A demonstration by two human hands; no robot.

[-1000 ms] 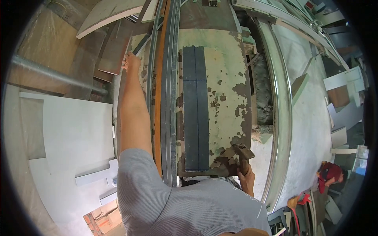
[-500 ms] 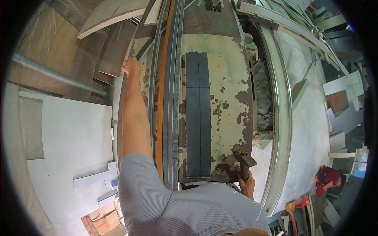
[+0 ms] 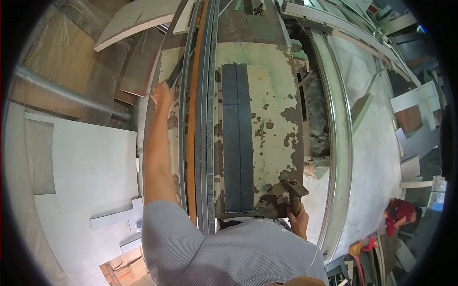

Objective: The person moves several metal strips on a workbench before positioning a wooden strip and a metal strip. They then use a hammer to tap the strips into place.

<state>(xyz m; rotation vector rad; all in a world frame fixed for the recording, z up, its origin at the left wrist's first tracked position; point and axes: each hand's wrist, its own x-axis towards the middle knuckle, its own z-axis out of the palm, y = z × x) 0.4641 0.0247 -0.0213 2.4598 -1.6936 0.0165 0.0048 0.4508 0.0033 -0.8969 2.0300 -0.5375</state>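
At the left side of the worn bench (image 3: 274, 95), my left hand (image 3: 162, 94) is closed around the near end of a dark narrow bar (image 3: 175, 72), which slants away toward the long metal rails. My right hand (image 3: 298, 222) grips the handle of a hammer (image 3: 296, 188) at the bench's near right corner; the hammer head points up and away from me. Between my hands a long dark grey strip (image 3: 232, 138) lies flat on the bench, marked with a lengthwise line and a cross line. Metal rails (image 3: 205, 119) and an orange-brown strip (image 3: 193, 119) run along its left.
A curved metal-edged rail (image 3: 336, 114) runs along the right side. White panels (image 3: 95, 162) lie at the left, near a metal pipe (image 3: 71, 93). Another person in red (image 3: 400, 214) is at the lower right, near a broom (image 3: 355, 250). Offcuts lie at the far right.
My left hand has moved slightly toward me and to the right, and the dark bar has shifted with it. My right hand still holds the hammer. The view has shifted slightly.
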